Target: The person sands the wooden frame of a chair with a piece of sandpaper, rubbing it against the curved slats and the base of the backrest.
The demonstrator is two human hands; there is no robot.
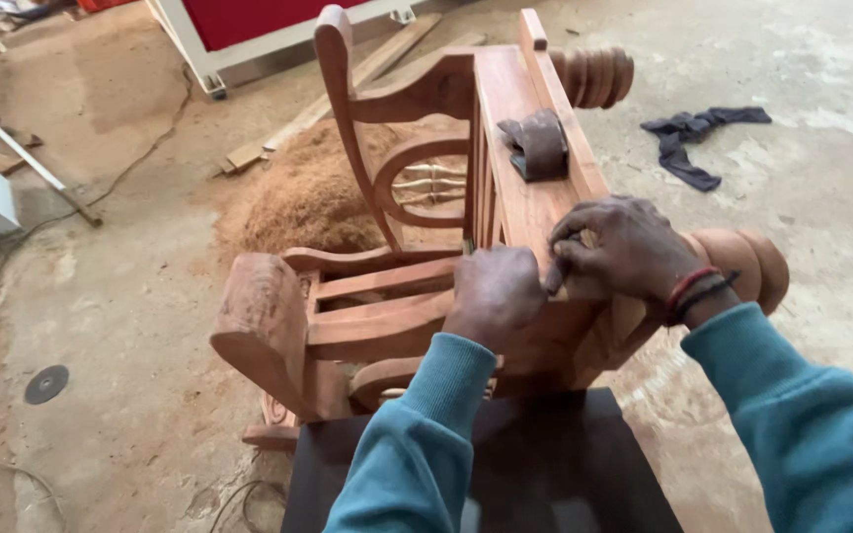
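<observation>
One carved wooden chair (387,296) is lying on its side across a dark worktop (545,464), legs and arms sticking out toward the camera. Both hands are on its flat rail. The left hand (494,294) is balled into a fist and pressed against the wood; can't tell if there's anything inside that grip. The right hand (619,247) has its fingers curled down and bunched together, pinching what looks like a small scrap of sandpaper against the rail edge, though it's mostly hidden. One folded piece of sandpaper (537,145) sits further up the same rail. On the floor: one sawdust pile (313,192), two round discs (12,379), one dark rag (695,138).
</observation>
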